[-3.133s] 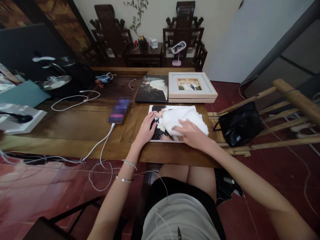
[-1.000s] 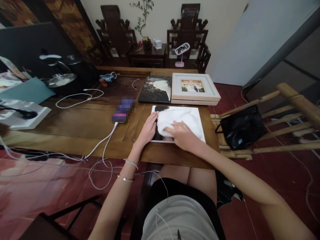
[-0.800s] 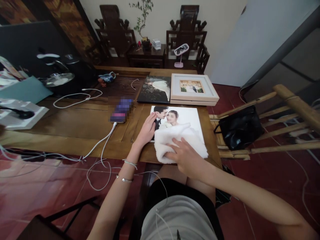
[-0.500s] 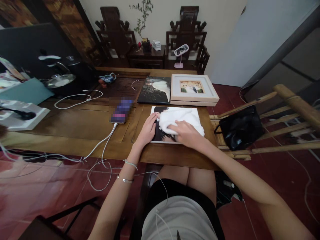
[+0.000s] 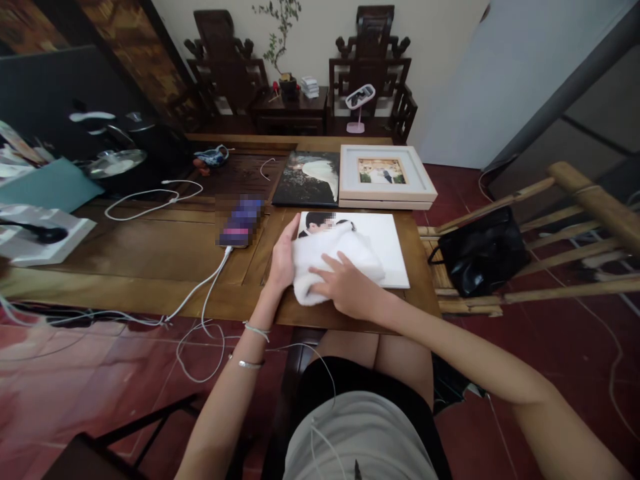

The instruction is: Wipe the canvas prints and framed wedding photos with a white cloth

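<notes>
- A long, brown wooden bench (image 5: pixel 150 247), with a photo panel (image 5: pixel 393 243) lying flat near its front right corner.
- The photo panel: probably light, stiff and easily scratched, best held by its edges. It is rectangular, white at right, with a partly covered print of two people.
- A cloth (image 5: pixel 330 247): likely soft, limp and light, best bunched from above. White, fluffy and folded, it overhangs the panel's front edge.
- Right hand (image 5: pixel 350 287): fingers spread on the cloth; cannot tell whether the grip pinches it.
- Left hand (image 5: pixel 284 257): against the panel's left side, its grip partly hidden.
</notes>
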`<state>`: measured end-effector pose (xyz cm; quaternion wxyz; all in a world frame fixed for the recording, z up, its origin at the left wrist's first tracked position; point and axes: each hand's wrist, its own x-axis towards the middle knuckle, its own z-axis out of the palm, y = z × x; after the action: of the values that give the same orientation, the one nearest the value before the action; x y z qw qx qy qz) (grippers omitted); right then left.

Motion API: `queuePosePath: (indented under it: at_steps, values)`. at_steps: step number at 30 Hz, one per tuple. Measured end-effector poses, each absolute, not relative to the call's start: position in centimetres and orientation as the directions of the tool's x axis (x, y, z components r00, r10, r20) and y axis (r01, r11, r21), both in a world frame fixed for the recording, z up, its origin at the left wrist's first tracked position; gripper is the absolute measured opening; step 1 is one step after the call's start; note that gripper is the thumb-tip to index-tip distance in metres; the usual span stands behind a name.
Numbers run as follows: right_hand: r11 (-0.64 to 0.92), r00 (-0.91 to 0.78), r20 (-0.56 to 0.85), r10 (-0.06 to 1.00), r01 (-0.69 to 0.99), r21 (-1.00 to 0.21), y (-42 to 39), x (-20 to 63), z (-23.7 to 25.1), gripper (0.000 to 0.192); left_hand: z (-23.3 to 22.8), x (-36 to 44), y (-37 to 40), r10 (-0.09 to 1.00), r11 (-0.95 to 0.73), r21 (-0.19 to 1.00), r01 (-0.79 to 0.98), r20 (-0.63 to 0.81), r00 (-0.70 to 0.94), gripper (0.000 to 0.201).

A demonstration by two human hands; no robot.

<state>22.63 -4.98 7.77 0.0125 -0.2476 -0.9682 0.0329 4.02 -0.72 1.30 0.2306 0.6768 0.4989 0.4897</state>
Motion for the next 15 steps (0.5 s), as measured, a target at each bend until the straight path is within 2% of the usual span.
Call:
queuePosePath:
  at_steps: [3, 7, 11, 15]
  values:
    - [0.864, -0.877, -0.032, 0.479, 0.478, -0.159, -7.1, 25.7, 8.3, 0.055, 1.3, 4.4, -0.7, 0.891, -0.419, 0.754, 0.506, 0.447, 0.073, 0.058]
    - [0.744, -0.770, -0.069, 0.635, 0.633, -0.216, -8.0, 30.2, 9.0, 0.063, 1.0, 4.7, -0.4, 0.899, -0.423, 0.671, 0.609, 0.394, 0.190, 0.048]
    - [0.622, -0.641, -0.094, 0.762, 0.764, -0.173, -6.2, 32.9, 9.9, 0.059, 0.7, 4.6, -0.2, 0.898, -0.428, 0.623, 0.655, 0.376, 0.230, 0.045]
    - [0.557, -0.565, -0.073, 0.822, 0.824, -0.106, -2.0, 32.3, 10.4, 0.059, 0.7, 4.6, -0.2, 0.896, -0.430, 0.610, 0.666, 0.382, 0.229, 0.044]
